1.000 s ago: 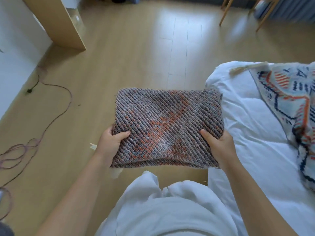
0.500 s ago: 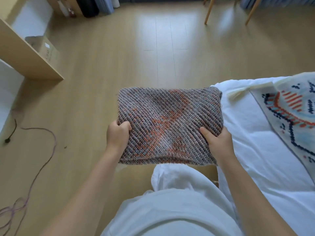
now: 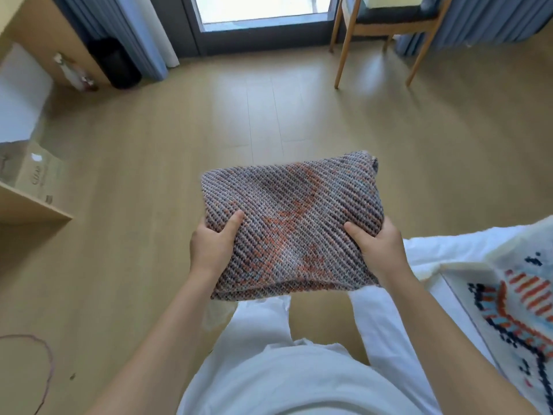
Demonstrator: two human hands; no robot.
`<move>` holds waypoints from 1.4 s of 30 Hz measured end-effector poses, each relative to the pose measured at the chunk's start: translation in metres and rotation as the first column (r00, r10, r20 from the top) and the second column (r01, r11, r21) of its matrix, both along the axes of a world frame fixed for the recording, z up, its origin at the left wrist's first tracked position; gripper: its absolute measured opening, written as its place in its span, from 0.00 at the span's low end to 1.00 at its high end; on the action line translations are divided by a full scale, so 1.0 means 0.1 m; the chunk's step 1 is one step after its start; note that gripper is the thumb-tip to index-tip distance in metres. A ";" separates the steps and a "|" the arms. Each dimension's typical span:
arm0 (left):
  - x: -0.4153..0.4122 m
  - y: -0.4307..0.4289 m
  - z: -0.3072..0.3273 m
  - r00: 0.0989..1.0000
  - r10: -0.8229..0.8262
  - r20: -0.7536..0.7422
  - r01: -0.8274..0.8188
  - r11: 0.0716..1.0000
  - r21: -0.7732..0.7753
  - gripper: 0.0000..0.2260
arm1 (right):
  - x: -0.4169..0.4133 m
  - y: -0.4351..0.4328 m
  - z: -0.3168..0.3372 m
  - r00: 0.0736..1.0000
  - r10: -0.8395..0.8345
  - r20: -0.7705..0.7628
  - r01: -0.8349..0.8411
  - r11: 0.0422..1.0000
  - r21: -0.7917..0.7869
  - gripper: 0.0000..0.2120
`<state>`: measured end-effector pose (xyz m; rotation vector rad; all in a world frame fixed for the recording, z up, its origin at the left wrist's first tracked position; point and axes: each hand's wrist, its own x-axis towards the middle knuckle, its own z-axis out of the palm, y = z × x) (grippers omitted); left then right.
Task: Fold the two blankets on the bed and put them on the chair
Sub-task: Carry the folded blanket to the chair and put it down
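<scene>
You've got the knitted blanket (image 3: 291, 223) folded into a thick rectangle and held up in front of you, clear of the bed (image 3: 449, 250) and out over the floor (image 3: 149, 175). Your left hand (image 3: 211, 248) clamps the near left corner, thumb lying flat on top and the other fingers tucked out of sight beneath. Your right hand (image 3: 378, 250) grips the right edge the same way, thumb pressed on the weave, fingers closed under the bundle. The long axis runs left to right across your body, the fold's rounded edge facing you.

Here's what the carry turns on: the chair (image 3: 389, 28) stands straight ahead and a little to the right, well apart from the bundle, with open floor between. Its dark seat faces you between the wooden legs. Your right hand is on the nearer side to it, so I'd judge the blanket can go forward as it is, long side leading onto the seat, with no turn needed.

The second blanket, the patterned blanket (image 3: 514, 310), lies spread on the bed at your right, not yet folded, so by my reckoning you're about halfway. Watch the loose top corner at the far right of the bundle; it looks ready to slip open if your grip eases
</scene>
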<state>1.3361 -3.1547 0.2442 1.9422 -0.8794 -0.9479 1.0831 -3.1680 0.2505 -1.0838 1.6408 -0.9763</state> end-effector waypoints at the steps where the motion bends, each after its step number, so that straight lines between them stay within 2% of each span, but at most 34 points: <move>1: -0.01 -0.30 -0.01 1.000 -0.017 -0.002 0.017 1.000 -0.017 0.22 | -0.01 -0.25 0.00 1.000 -0.026 -0.007 0.026 1.000 -0.006 0.18; 9: -0.37 -2.78 0.04 0.963 -0.269 -0.012 0.268 0.963 -0.033 0.14 | -0.36 -2.05 0.08 0.960 -0.268 -0.082 0.269 0.963 0.003 0.19; 12: -0.73 -3.55 0.05 0.940 -0.341 -0.029 0.340 0.940 -0.019 0.18 | -0.64 -2.64 0.11 0.933 -0.349 -0.091 0.350 0.937 -0.002 0.17; 17: -1.42 -4.75 -0.07 0.918 -0.393 -0.051 0.394 0.919 0.016 0.14 | -1.24 -3.74 -0.02 0.904 -0.409 -0.123 0.411 0.912 -0.007 0.18; 20: -1.87 -5.44 -0.12 0.920 -0.384 -0.077 0.387 0.922 0.026 0.16 | -1.69 -4.46 -0.09 0.906 -0.406 -0.118 0.409 0.913 0.000 0.18; 23: -2.27 -6.07 -0.07 0.935 -0.332 -0.127 0.338 0.941 0.030 0.25 | -2.14 -5.17 -0.07 0.913 -0.391 -0.119 0.393 0.919 0.000 0.17; 28: -2.77 -7.05 -0.06 0.943 -0.213 -0.257 0.239 0.968 0.075 0.26 | -2.73 -6.26 0.00 0.928 -0.354 -0.116 0.357 0.934 0.003 0.16; 32: -3.10 -7.94 -0.10 0.896 -0.121 -0.427 0.208 0.965 0.162 0.19 | -3.08 -7.07 -0.01 0.934 -0.342 -0.104 0.345 0.939 0.007 0.13; 35: -3.40 -8.63 -0.13 0.868 -0.084 -0.489 0.178 0.973 0.149 0.14 | -3.32 -7.73 -0.05 0.934 -0.347 -0.085 0.349 0.937 0.008 0.12; 37: -3.59 -9.16 -0.13 0.846 -0.046 -0.532 0.126 0.985 0.116 0.17 | -3.48 -8.25 -0.06 0.928 -0.365 -0.070 0.366 0.931 -0.002 0.13; 40: -3.86 -10.05 -0.13 0.801 -0.009 -0.599 0.084 0.992 0.098 0.27 | -3.70 -9.10 -0.05 0.919 -0.392 -0.048 0.392 0.920 -0.020 0.13; 42: -4.02 -10.65 -0.09 0.785 -0.020 -0.619 0.093 0.992 0.087 0.26 | -3.84 -9.69 0.00 0.909 -0.414 -0.048 0.413 0.910 -0.025 0.13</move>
